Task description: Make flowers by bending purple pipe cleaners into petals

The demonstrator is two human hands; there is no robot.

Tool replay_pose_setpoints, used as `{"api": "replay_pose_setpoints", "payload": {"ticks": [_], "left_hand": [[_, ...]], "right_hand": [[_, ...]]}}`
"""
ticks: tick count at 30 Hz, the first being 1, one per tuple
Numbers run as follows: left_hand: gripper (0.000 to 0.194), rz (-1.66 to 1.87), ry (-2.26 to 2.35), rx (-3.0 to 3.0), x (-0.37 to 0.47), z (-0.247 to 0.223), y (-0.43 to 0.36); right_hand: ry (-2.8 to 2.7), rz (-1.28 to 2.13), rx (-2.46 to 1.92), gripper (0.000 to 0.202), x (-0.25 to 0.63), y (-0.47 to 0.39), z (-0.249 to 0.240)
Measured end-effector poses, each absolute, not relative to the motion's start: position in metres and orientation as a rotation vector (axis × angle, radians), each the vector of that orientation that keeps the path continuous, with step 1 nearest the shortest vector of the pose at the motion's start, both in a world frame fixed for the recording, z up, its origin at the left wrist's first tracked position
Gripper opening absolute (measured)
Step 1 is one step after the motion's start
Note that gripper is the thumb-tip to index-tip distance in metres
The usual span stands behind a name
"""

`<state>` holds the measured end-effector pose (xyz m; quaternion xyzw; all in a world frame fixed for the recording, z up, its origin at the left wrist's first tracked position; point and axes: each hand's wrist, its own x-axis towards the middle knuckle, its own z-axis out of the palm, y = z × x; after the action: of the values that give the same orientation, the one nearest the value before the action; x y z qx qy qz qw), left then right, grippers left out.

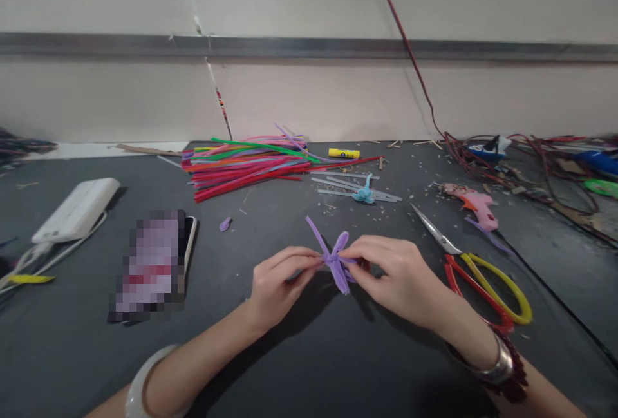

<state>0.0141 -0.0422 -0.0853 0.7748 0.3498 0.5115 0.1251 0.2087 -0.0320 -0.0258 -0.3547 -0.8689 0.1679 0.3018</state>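
Note:
Between my hands, just above the dark tabletop, is a purple pipe-cleaner flower [338, 270] with looped petals and one straight end sticking up to the left. My left hand [284, 283] pinches it near its centre from the left side. From the right, my right hand [393, 276] grips one of its petals between thumb and fingers. Part of the flower is hidden behind the right fingertips. Beyond it lies a small light-blue pipe-cleaner flower [364, 194], on several translucent glue sticks [333, 181]. A small purple loop [225, 224] lies off to the left.
A bundle of coloured pipe cleaners [251, 167] lies at the back beside a yellow tube [344, 154]. Scissors [476, 263] and a pink glue gun [476, 205] with its cord are on the right. A phone [152, 263] and white power bank [77, 210] occupy the left. Tangled wires [463, 157] run back right.

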Motion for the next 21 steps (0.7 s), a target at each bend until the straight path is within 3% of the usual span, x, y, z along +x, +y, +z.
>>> {"api": "replay_pose_setpoints", "payload": {"ticks": [13, 18, 21], "left_hand": [[0.018, 1.479, 1.001, 2.344, 0.018, -0.086, -0.042], [0.017, 1.564, 0.967, 2.389, 0.018, -0.087, -0.038], [0.018, 1.584, 0.934, 2.457, 0.017, -0.088, -0.037]], "right_hand": [[-2.197, 0.420, -1.083, 0.014, 0.219, -0.025, -0.048], [-2.219, 0.397, -1.177, 0.026, 0.229, -0.004, -0.067], [-2.142, 0.596, -1.105, 0.028, 0.227, -0.008, -0.069]]}}
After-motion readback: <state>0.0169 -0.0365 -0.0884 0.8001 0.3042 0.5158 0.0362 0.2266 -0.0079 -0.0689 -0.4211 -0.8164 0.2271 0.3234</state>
